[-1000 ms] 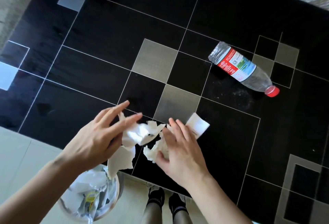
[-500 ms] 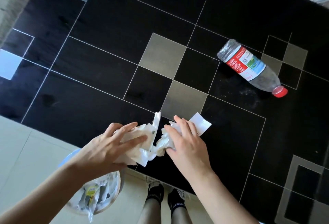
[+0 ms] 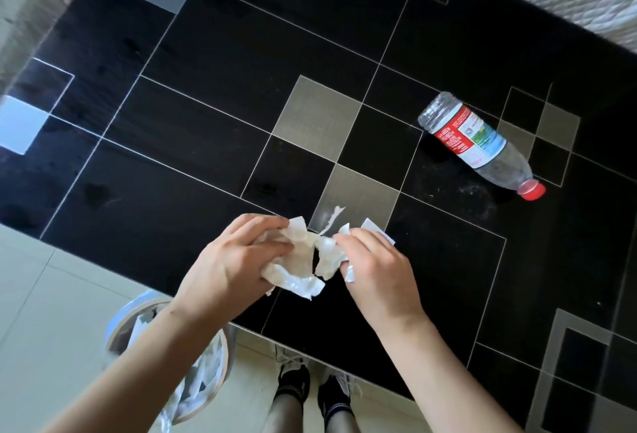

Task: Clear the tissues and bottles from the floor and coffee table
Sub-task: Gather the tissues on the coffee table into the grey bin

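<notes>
- Curling inward, the fingers (image 3: 267, 226) of the left hand (image 3: 231, 263) are closed around a wad of crumpled tissues (image 3: 300, 260), thumb tucked under the paper.
- The right hand (image 3: 375, 267) has its fingertips bent down and pinched on the other part of the same white heap, with a flat scrap sticking out past the knuckles.
- The tissues sit at the near edge of the coffee table (image 3: 206, 53), held between both hands just above or on the black glass; I cannot tell which.
- They look feather-light, soft and easily torn, so I would judge that a bunched, whole-hand squeeze suits them better than a pinch at a corner, which would likely leave shreds behind.
- One thin strip pokes up loose between the hands and may well drop off when the wad is lifted.
- The plastic bottle (image 3: 479, 143) lies on its side well apart to the right, red cap pointing toward the near right; it seems empty, so light, smooth and prone to roll. Around the labelled middle is the likely place to take it.
- The waste bin (image 3: 220, 363) stands on the floor just below the table edge, under the left forearm, already holding white paper.
- The person's feet (image 3: 312, 394) stand beside it.
- Nothing lies between the wad and the bin.
</notes>
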